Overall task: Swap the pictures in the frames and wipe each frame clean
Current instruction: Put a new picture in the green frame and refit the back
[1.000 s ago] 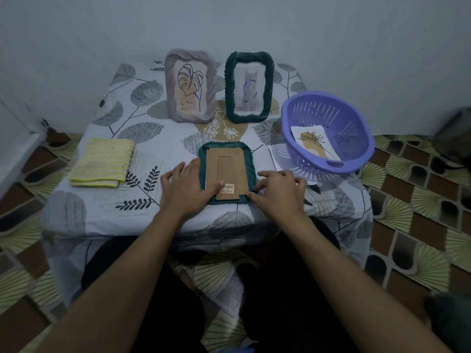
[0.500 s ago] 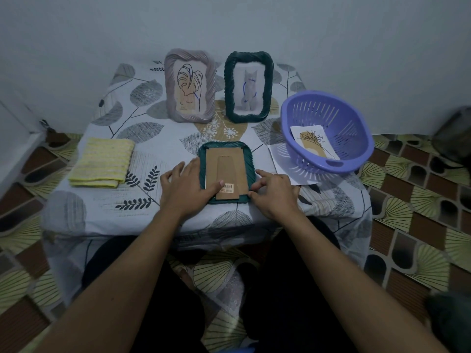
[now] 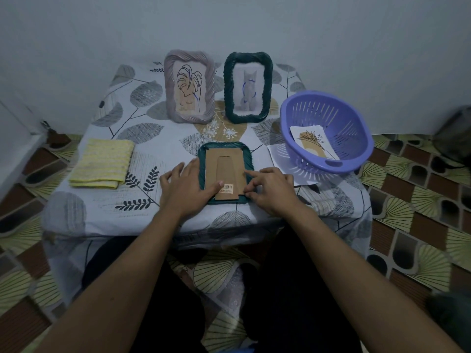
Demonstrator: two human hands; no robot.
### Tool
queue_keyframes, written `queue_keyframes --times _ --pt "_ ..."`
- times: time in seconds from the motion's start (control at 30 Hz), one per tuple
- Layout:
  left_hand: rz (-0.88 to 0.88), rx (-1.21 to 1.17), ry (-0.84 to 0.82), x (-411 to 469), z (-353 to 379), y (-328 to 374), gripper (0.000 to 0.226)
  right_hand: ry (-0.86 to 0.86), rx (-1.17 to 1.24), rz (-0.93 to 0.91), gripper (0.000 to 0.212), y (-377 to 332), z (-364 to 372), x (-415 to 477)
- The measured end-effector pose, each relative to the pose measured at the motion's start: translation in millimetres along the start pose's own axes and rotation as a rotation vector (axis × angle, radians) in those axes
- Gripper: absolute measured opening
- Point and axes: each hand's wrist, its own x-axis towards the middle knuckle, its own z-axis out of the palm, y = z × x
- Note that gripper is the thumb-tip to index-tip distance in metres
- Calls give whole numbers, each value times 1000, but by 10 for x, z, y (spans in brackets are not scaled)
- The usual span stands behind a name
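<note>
One green frame (image 3: 224, 145) face-down, bench (image 3: 142, 138) near edge; left grip (image 3: 183, 189) spread flat, pinning it; right grip (image 3: 270, 192) curled at backing (image 3: 229, 164), pinch I cannot tell. Backing light, bendy: lift by corner.

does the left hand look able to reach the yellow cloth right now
Probably yes: the left hand lies flat on the face-down green frame, and the yellow cloth sits to its left with only tablecloth between.

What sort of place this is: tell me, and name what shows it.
Probably a room in a home: a small table under a leaf-print cloth against a plain wall, fan-patterned floor tiles, and a purple plastic basket.
</note>
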Motion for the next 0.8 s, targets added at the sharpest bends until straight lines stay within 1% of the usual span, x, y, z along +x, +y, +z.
queue_keyframes --times 0.07,0.1,0.17,0.27,0.5,0.6,0.7,0.8 --pt "1 -3 0 0 -2 -4 95 -9 225 42 16 81 9 43" --pt "3 -8 0 1 -4 -5 95 12 341 63 20 117 12 49" --pt "8 -22 2 0 -8 -4 94 89 445 101 31 157 2 40" --pt "10 -40 8 -9 -16 2 93 173 473 116 42 149 3 47" --pt "-42 -98 73 7 -16 7 82 107 491 86 46 -24 62 150" --pt "-52 -109 54 12 3 -1 81 84 448 98 41 -136 76 174" --pt "-62 -129 46 6 -16 5 78 68 393 67 34 -216 60 169" --pt "-68 -164 36 -19 -58 23 73 73 374 80 35 -283 53 183"
